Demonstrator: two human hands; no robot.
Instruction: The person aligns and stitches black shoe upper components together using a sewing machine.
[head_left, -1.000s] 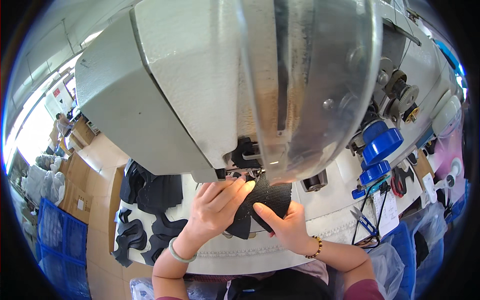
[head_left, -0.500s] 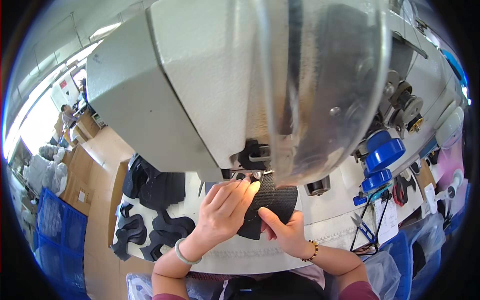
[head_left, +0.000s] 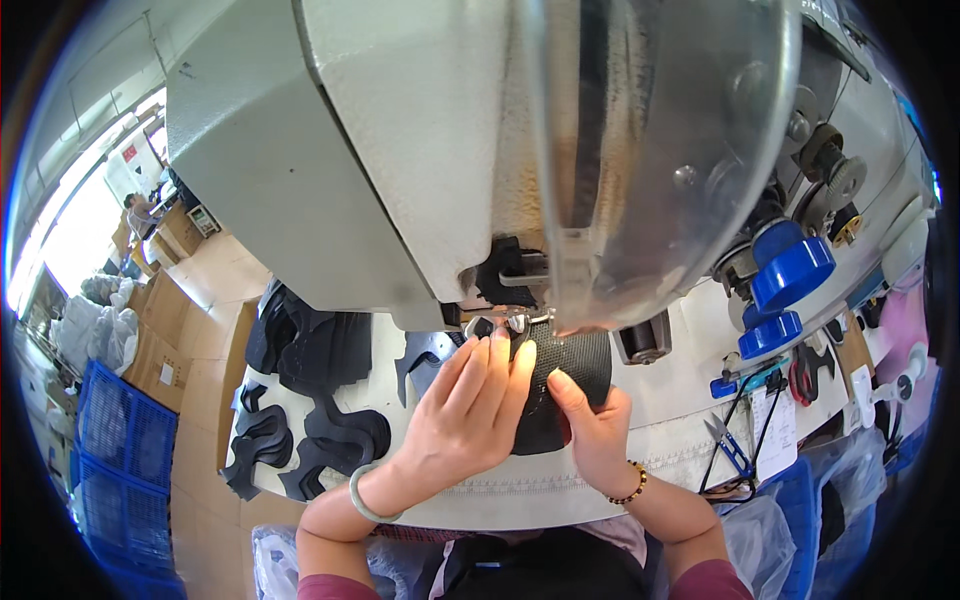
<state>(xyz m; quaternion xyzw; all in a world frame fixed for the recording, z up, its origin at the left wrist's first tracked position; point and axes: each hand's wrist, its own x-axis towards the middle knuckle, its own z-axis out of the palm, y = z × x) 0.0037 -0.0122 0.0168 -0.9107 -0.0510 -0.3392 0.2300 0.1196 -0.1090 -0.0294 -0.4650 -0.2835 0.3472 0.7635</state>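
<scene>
A piece of black mesh fabric (head_left: 572,362) lies under the presser foot (head_left: 517,324) of a large pale sewing machine (head_left: 400,150). Bunched close to the foot, the fingertips of my left hand (head_left: 470,405) press and grip the fabric's left edge; what lies beneath them is hidden. With its thumb on top and fingers underneath, my right hand (head_left: 597,432) pinches the fabric's near right part. A bit of red shows at the fabric's edge beside that thumb. The needle cannot be made out behind the clear guard (head_left: 660,190).
Stacked black cut pieces (head_left: 310,345) and wavy black pieces (head_left: 345,440) lie on the left of the table. On the right are blue-handled thread snips (head_left: 730,447), black-and-red scissors (head_left: 803,375) and a paper slip (head_left: 775,430). Blue crates (head_left: 125,420) stand on the floor at left.
The black mesh fabric has turned and moved slightly right and away from me, both hands with it. More of the presser foot shows now. The whole view has shifted a little.
</scene>
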